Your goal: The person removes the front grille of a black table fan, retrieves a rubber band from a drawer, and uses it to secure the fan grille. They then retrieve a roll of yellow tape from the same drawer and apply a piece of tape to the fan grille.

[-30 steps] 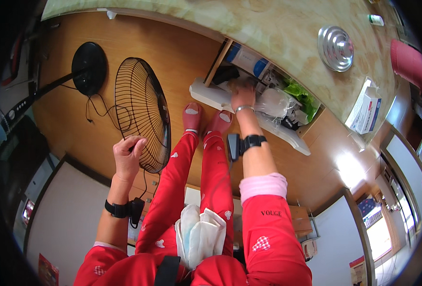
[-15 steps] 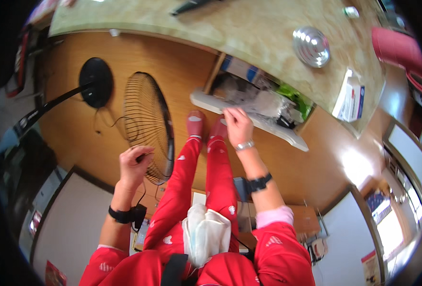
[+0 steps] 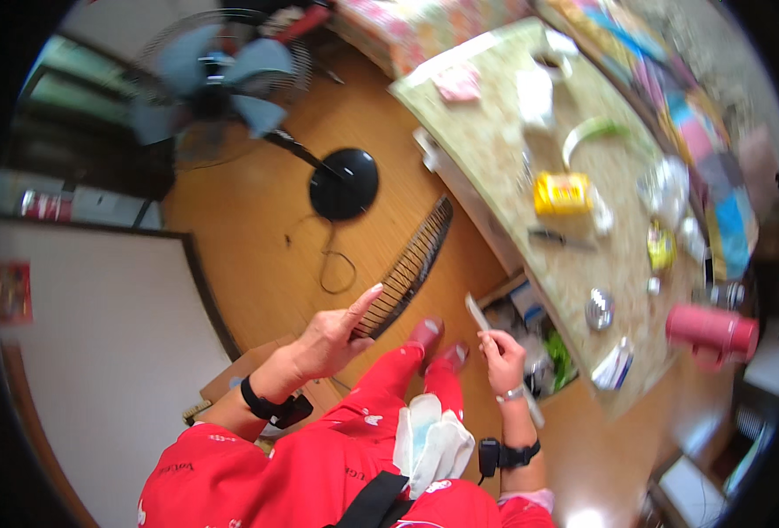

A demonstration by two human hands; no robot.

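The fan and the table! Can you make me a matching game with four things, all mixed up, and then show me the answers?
Things:
1. Wire grille
2. Fan blades
3. Drawer
4. Fan base

Colours, places and states:
A. Blue-grey
B. Flat on the floor
C. Held in the left hand
D. Open, under the tabletop

Right pairs: 1-C, 2-A, 3-D, 4-B

body: red white-printed fabric clothes point(image 3: 249, 480)
right arm: pink fabric cuff point(image 3: 539, 499), silver bracelet point(image 3: 510, 394)
wrists: black boxed bands point(image 3: 520, 456)
feet: dark-pink shoes point(image 3: 426, 333)
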